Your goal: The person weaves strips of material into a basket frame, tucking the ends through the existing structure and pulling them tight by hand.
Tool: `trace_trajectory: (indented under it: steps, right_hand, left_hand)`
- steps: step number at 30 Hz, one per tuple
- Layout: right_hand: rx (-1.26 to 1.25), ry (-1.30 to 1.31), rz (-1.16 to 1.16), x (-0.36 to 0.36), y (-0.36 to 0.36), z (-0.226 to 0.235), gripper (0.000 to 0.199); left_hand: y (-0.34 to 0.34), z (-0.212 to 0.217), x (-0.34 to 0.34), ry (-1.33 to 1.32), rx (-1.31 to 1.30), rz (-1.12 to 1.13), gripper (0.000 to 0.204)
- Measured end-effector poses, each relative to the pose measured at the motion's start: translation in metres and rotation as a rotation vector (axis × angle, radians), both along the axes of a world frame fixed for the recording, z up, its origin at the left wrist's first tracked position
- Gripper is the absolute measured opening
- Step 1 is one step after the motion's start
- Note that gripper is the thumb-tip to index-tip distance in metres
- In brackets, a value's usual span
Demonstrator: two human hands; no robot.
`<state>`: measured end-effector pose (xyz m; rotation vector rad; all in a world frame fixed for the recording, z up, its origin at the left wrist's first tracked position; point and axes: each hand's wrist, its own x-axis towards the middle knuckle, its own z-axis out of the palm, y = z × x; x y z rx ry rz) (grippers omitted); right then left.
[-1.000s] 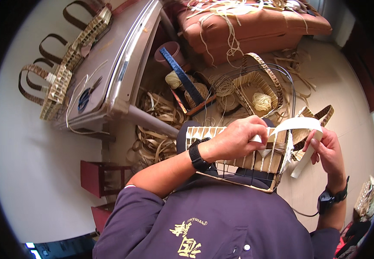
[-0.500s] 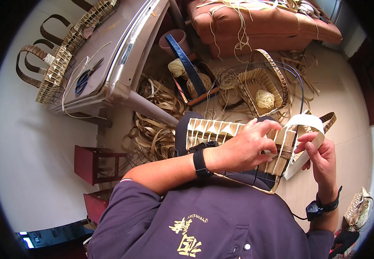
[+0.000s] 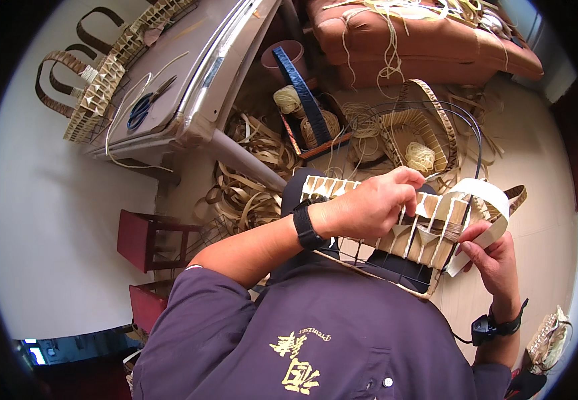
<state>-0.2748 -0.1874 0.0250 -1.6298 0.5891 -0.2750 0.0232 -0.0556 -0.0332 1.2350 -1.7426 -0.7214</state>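
Observation:
A half-woven basket (image 3: 424,241) with a black wire frame lies across my lap, its side laced with tan and cream strips. My left hand (image 3: 380,203) is closed over its upper edge, fingers curled together. A thin pale tip (image 3: 431,177) shows just past those fingers; whether they grip it is hidden. At the basket's right end, my right hand (image 3: 492,257) pinches a wide cream strip (image 3: 485,191), which arches up in a loop beside the frame. A black wire hoop (image 3: 479,143) rises from the frame behind the strip.
On the table (image 3: 169,110) at left lie blue-handled scissors (image 3: 143,110) and finished handled baskets (image 3: 95,93). Tan strips (image 3: 252,150) heap on the floor beside a box (image 3: 329,148) of twine and a handled basket (image 3: 402,123). An orange sofa (image 3: 429,47) stands behind.
My left hand has gone from loosely spread fingers to curled ones, further left along the basket's edge. The cream strip's loop stays in my right hand. The whole view has shifted slightly.

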Motion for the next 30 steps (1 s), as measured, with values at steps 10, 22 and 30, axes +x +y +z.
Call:
trace_trajectory:
  steps: [10, 22, 30]
  right_hand:
    - [-0.068, 0.02, 0.067, -0.004, -0.011, -0.009, 0.008]
    - [-0.081, -0.127, -0.107, 0.008, -0.008, 0.018, 0.018]
    - [-0.49, -0.178, -0.17, 0.033, -0.005, 0.01, 0.014]
  left_hand:
    - [0.021, -0.005, -0.008, 0.034, -0.044, 0.041, 0.01]
    - [-0.021, 0.029, -0.014, -0.141, 0.099, 0.075, 0.051]
    - [-0.027, 0.027, -0.036, -0.089, 0.144, 0.092, 0.042]
